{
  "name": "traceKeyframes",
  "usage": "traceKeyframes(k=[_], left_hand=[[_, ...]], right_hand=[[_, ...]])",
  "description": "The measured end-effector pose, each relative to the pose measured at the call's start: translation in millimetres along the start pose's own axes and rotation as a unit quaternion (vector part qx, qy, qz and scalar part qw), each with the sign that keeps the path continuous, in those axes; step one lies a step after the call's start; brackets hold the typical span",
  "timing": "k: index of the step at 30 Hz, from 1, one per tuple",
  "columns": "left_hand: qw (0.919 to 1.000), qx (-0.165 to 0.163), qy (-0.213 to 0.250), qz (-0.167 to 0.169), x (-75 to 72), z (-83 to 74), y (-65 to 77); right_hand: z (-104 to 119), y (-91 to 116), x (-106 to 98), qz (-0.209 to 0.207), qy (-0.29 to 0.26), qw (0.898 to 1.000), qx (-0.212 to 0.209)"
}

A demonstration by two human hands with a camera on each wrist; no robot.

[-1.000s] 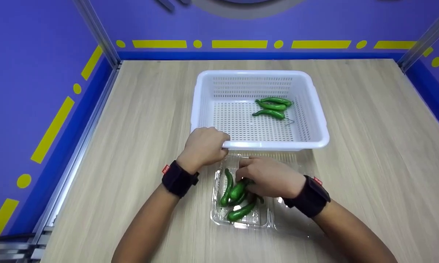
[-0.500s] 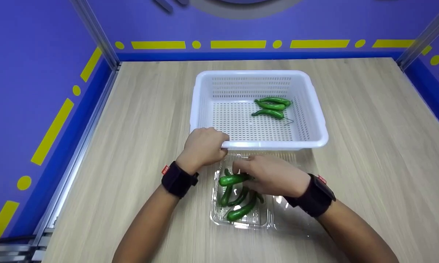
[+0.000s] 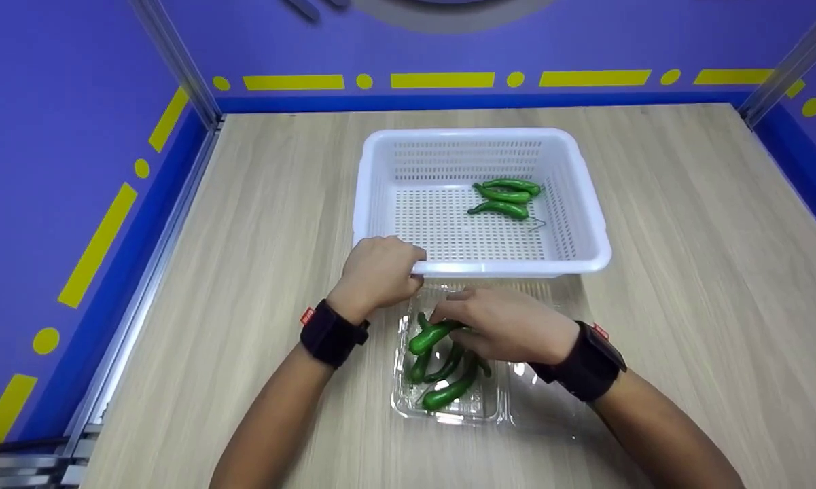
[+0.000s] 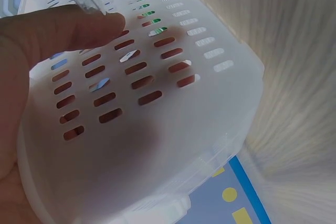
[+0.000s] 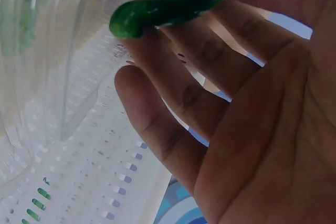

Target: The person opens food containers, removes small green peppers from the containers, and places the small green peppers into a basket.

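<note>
My left hand [image 3: 380,273] grips the near left corner of a white perforated basket [image 3: 509,270], thumb outside the wall and fingers over the rim. In the left wrist view the thumb presses the slotted basket wall [image 4: 189,114]. My right hand [image 3: 506,326] pinches a green chili pepper [image 3: 431,335] above a clear plastic container [image 3: 441,415]. The right wrist view shows the same pepper [image 5: 157,14] between thumb and fingers, its far end hidden by the thumb. Several other green peppers [image 3: 448,394] lie in the container, partly covered by the hand.
Inside the basket, 3 green peppers [image 3: 503,209] lie toward the right side. The container's clear lid [image 3: 550,407] lies open on the table to the right, under the right wrist. Blue walls [image 3: 441,102] with yellow marks border the wooden table [image 3: 272,204].
My right hand has lifted one pepper from among the others and turned it, its thick end swinging left and then slightly down. My left hand has stayed on the basket.
</note>
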State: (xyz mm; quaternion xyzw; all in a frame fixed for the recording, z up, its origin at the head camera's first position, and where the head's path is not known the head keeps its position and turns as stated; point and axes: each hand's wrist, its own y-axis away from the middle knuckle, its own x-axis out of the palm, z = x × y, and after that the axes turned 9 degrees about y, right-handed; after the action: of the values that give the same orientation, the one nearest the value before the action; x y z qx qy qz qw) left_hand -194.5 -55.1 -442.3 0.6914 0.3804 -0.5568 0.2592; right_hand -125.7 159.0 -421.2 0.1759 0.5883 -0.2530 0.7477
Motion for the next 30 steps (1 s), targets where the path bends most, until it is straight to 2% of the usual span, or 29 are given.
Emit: traceKeyframes(k=[30], left_hand=[[1.0, -0.002, 0.004, -0.002, -0.1, -0.4, 1.2]], right_hand=[[-4.3, 4.3, -3.3, -0.025, 0.013, 1.0, -0.001]])
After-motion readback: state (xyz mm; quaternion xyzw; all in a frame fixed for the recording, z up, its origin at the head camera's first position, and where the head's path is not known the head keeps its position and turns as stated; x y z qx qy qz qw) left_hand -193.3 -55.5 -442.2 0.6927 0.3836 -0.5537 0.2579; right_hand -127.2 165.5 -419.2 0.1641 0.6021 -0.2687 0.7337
